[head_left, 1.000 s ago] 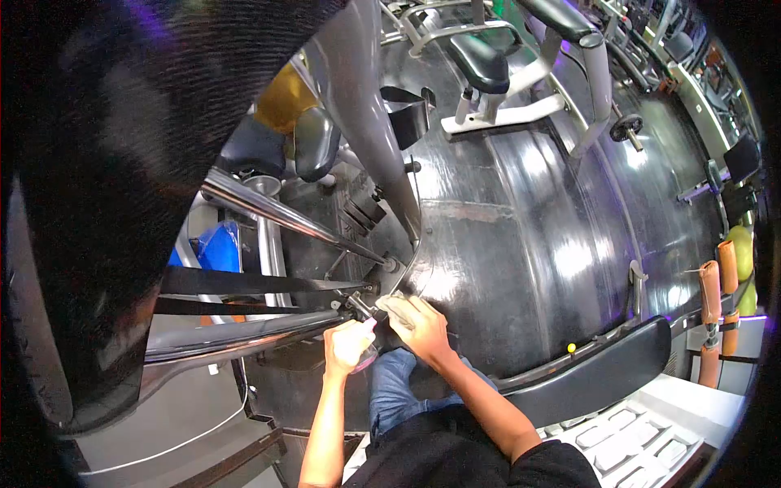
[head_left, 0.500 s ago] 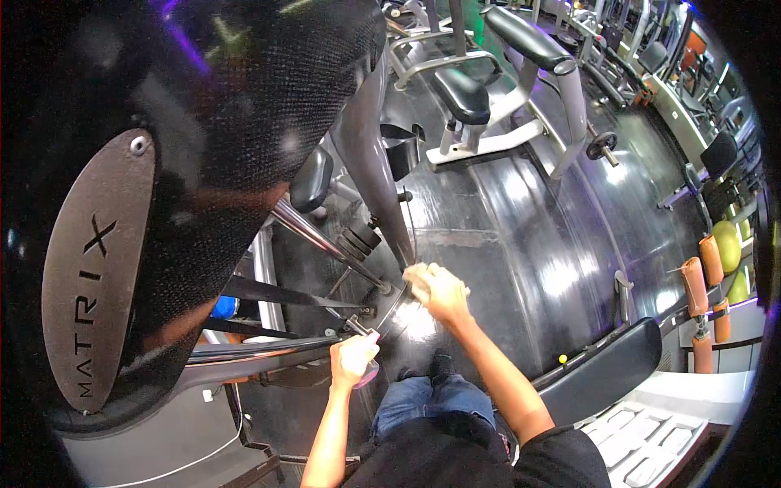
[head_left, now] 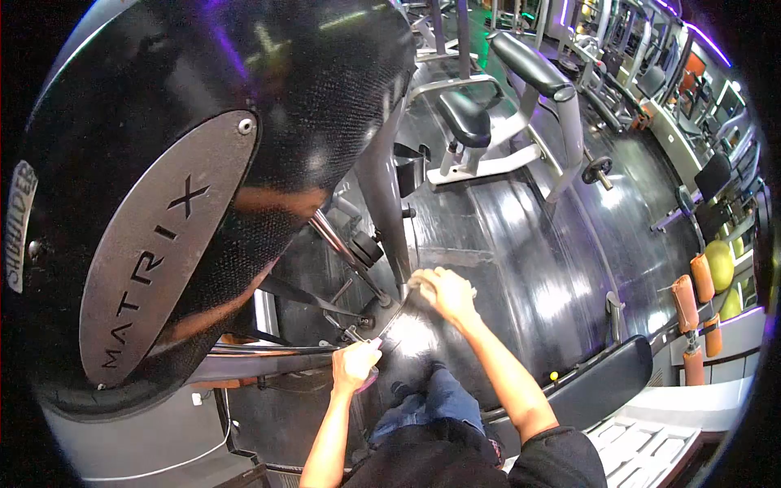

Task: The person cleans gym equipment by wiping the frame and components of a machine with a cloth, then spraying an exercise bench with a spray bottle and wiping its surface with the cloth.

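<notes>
My left hand (head_left: 355, 366) is closed in a fist near the low end of the gym machine's frame. It grips something mostly hidden; a pink-purple translucent part and a small white tip show beside the fingers. My right hand (head_left: 447, 297) is closed on a pale, crumpled cloth (head_left: 418, 281), held at the lower end of the machine's grey upright tube (head_left: 382, 203). Whether the cloth presses on the tube I cannot tell. The machine's large black shroud (head_left: 325, 89) with a MATRIX plate (head_left: 167, 252) fills the left side.
A bench machine with a black padded seat (head_left: 465, 118) stands ahead on the dark shiny floor (head_left: 521, 268). Low on the right lie a long black pad (head_left: 602, 382), orange foam rollers (head_left: 685, 302) and a yellow-green ball (head_left: 719, 264). A white slotted panel (head_left: 634, 447) is at lower right.
The view has shifted, so the shroud and its plate sit further right and a SHOULDER label shows. Both hands keep nearly the same place and grip; the right hand is slightly lower in view.
</notes>
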`<state>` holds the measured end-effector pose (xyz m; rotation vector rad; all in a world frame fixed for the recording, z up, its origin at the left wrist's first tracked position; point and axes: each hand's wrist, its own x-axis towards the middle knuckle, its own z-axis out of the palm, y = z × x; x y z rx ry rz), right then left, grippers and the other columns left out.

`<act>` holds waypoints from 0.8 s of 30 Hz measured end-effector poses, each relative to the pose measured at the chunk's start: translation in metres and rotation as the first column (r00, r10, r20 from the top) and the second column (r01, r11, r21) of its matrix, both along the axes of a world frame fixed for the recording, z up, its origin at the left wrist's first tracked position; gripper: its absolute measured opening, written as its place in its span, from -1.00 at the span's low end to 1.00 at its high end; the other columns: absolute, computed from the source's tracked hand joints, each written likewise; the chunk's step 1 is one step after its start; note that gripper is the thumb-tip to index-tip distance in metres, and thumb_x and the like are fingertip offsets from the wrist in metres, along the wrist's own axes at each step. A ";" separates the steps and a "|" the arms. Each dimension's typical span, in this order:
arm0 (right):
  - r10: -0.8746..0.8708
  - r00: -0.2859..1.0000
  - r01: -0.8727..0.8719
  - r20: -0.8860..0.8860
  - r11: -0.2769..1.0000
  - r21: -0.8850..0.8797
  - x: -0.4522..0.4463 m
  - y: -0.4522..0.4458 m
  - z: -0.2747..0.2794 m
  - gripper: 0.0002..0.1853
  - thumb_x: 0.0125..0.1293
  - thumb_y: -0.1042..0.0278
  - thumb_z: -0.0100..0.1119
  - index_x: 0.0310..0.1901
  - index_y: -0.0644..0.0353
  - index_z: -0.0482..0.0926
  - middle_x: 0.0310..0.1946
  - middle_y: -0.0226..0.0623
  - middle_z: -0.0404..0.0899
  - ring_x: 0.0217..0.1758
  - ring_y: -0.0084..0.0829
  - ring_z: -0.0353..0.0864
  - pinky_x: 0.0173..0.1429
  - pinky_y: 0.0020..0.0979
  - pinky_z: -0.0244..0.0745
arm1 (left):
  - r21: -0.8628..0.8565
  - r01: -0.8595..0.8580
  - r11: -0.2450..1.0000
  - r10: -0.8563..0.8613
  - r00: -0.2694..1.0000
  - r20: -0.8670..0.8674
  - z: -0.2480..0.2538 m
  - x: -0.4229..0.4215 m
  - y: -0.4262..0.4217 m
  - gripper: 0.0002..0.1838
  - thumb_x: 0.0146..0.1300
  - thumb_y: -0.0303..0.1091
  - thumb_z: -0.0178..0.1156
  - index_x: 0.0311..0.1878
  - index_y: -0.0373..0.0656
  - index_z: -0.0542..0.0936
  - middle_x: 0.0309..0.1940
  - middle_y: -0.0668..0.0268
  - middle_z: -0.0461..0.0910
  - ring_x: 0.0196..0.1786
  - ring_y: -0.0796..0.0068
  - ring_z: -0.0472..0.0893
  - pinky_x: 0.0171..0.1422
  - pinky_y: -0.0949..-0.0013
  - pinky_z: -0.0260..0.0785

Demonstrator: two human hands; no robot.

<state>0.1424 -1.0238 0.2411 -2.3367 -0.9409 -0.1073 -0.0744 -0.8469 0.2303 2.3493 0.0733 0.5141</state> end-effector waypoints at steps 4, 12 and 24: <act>-0.038 0.998 0.040 -0.054 0.998 0.048 0.035 0.006 -0.008 -0.74 0.22 0.19 0.25 -0.04 -0.19 0.65 -0.32 -0.31 0.60 -0.21 -0.20 0.66 -0.09 -0.19 0.59 | 0.129 -0.007 0.992 0.015 0.998 -0.059 0.005 -0.001 -0.002 -0.76 0.15 -0.31 0.32 -0.16 -0.20 0.74 -0.39 0.15 0.70 -0.36 0.22 0.70 -0.31 0.25 0.50; 0.170 0.871 0.034 -0.461 0.915 0.402 -0.020 -0.006 -0.021 -0.72 0.27 0.29 0.21 0.02 -0.06 0.66 -0.11 -0.24 0.69 -0.09 -0.17 0.69 0.04 -0.24 0.58 | 0.269 -0.106 0.957 0.133 0.987 -0.087 0.008 0.004 -0.015 -0.75 0.14 -0.23 0.32 -0.18 -0.16 0.74 -0.52 0.28 0.61 -0.51 0.28 0.56 -0.41 0.23 0.36; 0.118 0.659 0.462 -0.742 0.716 0.524 0.020 0.015 -0.092 -0.66 0.34 0.29 0.27 0.11 0.11 0.55 -0.04 -0.12 0.70 0.11 -0.29 0.68 0.18 -0.30 0.52 | 0.287 -0.061 0.956 0.088 0.993 -0.081 0.003 0.064 -0.034 -0.60 0.24 -0.04 0.17 -0.17 -0.23 0.68 -0.47 0.30 0.68 -0.41 0.27 0.61 -0.31 0.22 0.32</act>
